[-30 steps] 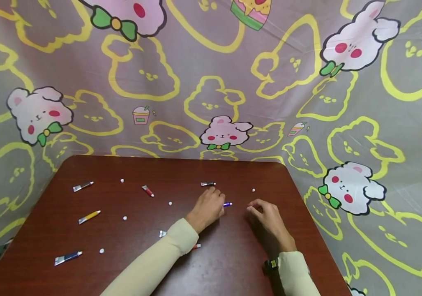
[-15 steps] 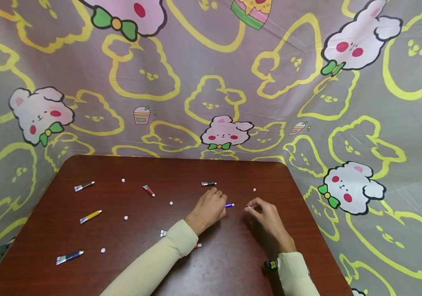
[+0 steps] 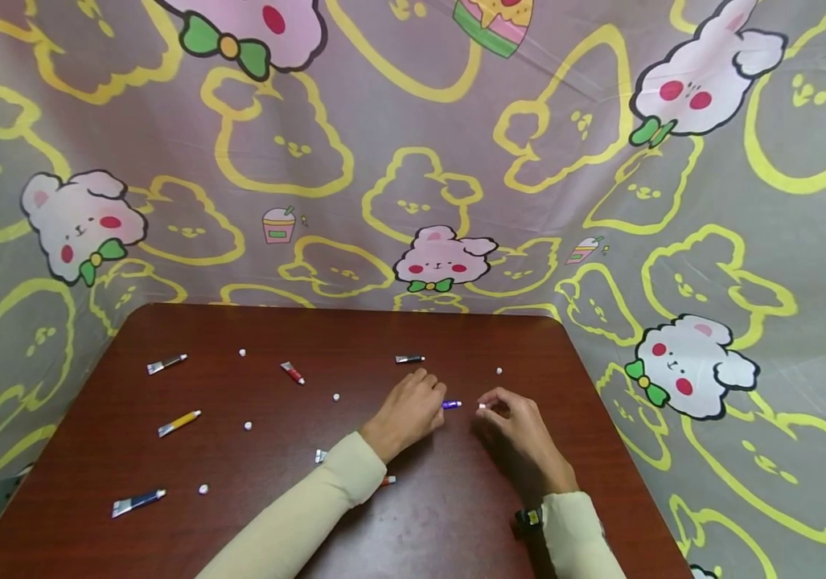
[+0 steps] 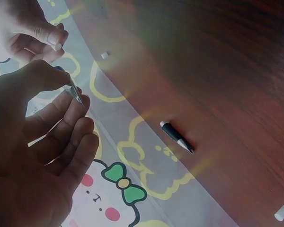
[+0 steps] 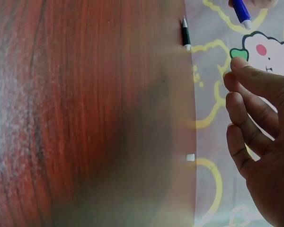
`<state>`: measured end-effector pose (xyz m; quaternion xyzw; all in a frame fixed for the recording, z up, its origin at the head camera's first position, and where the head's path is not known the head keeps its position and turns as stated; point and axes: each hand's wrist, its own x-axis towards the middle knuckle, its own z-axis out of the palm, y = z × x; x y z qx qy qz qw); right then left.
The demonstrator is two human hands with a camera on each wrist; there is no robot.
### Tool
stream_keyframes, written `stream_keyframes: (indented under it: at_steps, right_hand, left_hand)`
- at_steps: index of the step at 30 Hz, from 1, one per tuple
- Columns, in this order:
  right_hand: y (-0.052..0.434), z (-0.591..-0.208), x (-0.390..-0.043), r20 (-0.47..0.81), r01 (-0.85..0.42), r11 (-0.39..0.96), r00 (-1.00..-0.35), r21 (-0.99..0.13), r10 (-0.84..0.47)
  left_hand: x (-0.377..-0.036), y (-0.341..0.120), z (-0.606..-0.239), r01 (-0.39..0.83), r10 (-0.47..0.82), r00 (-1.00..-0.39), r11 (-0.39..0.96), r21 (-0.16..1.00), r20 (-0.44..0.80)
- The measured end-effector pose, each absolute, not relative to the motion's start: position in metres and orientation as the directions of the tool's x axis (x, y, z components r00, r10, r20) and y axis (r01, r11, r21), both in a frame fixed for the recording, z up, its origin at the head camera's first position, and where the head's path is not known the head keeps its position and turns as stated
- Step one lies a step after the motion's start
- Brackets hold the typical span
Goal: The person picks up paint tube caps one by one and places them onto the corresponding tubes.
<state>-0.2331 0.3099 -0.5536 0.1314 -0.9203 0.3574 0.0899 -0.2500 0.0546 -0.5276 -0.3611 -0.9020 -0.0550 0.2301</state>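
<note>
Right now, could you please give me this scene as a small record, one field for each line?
Surface: reddish-brown table
Left hand: pinches the purple tube
Right hand: pinches a white cap, apart from that tube's tip
Beyond left hand: black tube
Further left: red tube, yellow tube, dark blue tube, dark brownish tube
Partly hidden: orange tube, behind the left sleeve
Loose caps: five visible on the table in the head view, all white
Backdrop: patterned cloth with cartoon rabbits
</note>
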Motion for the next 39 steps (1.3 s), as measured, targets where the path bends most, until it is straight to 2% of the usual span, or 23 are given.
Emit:
stream_keyframes:
  at_steps: [14,28,39]
  right_hand:
    - [0.303,-0.551,-0.231,0.241,-0.306,0.711,-0.951,-0.633,-0.195]
    - [0.299,-0.551,-0.230,0.260,-0.347,0.695,-0.937,-0.630,-0.232]
    - [0.297,-0.549,-0.228,0.315,-0.432,0.659,-0.901,-0.616,-0.297]
  left_hand:
    - [-0.244,0.055,-0.529,0.700,0.628,-0.622,0.714,-0.028,0.468]
    - [-0.240,0.055,-0.529,0.709,0.636,-0.597,0.704,-0.049,0.489]
    - [-0.239,0.058,-0.530,0.709,0.645,-0.589,0.701,-0.071,0.488]
